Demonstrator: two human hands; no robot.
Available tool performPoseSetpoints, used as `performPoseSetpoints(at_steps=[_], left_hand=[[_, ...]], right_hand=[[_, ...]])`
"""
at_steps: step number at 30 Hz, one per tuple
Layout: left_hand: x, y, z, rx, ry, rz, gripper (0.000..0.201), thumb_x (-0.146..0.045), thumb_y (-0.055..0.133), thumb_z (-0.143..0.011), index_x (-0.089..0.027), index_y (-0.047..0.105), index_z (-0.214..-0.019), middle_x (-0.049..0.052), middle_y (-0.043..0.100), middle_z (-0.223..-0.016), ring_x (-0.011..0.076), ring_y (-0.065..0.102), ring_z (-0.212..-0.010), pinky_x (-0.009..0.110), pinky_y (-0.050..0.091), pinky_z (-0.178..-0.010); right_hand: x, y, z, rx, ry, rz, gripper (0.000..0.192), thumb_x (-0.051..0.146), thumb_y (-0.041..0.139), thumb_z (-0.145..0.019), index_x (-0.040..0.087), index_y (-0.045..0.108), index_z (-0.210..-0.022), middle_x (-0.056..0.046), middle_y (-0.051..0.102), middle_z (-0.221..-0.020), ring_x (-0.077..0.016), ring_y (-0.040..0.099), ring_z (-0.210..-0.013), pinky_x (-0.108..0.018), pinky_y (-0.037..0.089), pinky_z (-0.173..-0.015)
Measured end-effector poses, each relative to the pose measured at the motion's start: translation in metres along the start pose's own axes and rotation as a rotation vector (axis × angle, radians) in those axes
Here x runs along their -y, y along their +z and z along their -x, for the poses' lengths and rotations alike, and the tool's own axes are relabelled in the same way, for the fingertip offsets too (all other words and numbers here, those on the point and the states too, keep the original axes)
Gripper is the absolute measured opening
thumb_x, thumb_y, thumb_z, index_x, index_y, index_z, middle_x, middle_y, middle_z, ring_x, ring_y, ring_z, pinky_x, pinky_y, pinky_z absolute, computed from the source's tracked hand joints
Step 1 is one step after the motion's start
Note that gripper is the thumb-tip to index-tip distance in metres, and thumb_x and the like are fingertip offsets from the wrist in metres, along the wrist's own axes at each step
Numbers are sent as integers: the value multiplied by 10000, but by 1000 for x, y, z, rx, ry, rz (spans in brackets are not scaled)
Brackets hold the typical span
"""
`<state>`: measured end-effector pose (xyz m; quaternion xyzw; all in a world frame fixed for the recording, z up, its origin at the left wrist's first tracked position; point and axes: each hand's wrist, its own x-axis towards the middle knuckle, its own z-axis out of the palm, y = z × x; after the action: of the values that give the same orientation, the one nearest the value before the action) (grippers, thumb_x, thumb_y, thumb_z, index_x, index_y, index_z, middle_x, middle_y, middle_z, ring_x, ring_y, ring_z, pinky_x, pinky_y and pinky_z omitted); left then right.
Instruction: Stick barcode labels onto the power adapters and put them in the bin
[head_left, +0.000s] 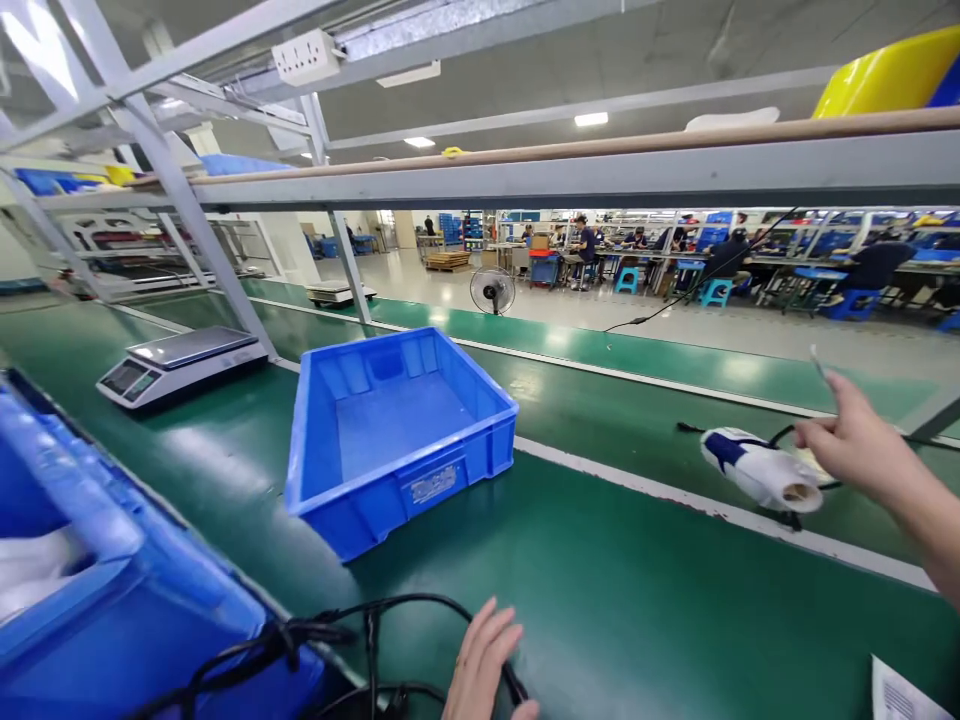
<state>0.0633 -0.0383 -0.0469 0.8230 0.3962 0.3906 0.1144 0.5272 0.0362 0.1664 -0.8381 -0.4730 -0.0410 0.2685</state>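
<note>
From the head camera, the left hand (pixel 484 665) is resting at the bottom edge of the view, fingers loosely spread and lying flat on a black cable (pixel 360 625) that is looping across the green table (pixel 600 570); it is touching the cable rather than gripping it. The right hand (pixel 851 440) is hovering at the right, fingers loosely curled, pinching a thin pale strip (pixel 816 358) that is too small to identify. Just beside that hand, a white and blue tool (pixel 757 475) is lying on its side on the table. An empty blue bin (pixel 397 435) is sitting mid-table, well apart from both hands, and a scale (pixel 180 362) is standing further left.
</note>
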Motion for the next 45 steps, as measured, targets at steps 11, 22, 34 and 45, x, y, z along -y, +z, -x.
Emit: performPoseSetpoints(at_steps=[11, 22, 34, 45], left_hand=[[-60, -10, -72, -294, 361, 57, 998, -415, 710, -668, -182, 89, -1414, 215, 376, -1370, 384, 306, -1326, 649, 244, -1055], [-50, -46, -63, 260, -483, 1506, 684, -412, 841, -430, -129, 564, -988, 62, 635, -849, 192, 605, -766, 295, 473, -701], [-43, -73, -147, 872, -154, 99, 731, -612, 726, -467, -249, 509, -1063, 9, 643, -947, 227, 607, -813, 291, 442, -610], [-33, -30, -156, 1168, -75, -132, 652, -676, 604, -549, -247, 526, -1034, 36, 644, -958, 240, 620, -797, 323, 481, -625]], right_hand=[[176, -18, 172, 615, -683, -312, 744, 358, 402, -806, 191, 95, -1462, 29, 575, -546, -150, 483, -396, -244, 368, -359], [148, 51, 109, 93, -920, 290, 653, 326, 446, -867, 95, 211, -1431, -28, 660, -692, -189, 574, -491, -262, 328, -432], [26, 117, 173, -184, -847, 155, 622, 332, 399, -919, 197, 119, -1457, -6, 682, -816, -113, 500, -371, -236, 326, -322], [16, 163, 196, 87, -493, -183, 699, 506, 408, -848, 167, 234, -1435, -129, 612, -1078, -195, 639, -688, -292, 507, -508]])
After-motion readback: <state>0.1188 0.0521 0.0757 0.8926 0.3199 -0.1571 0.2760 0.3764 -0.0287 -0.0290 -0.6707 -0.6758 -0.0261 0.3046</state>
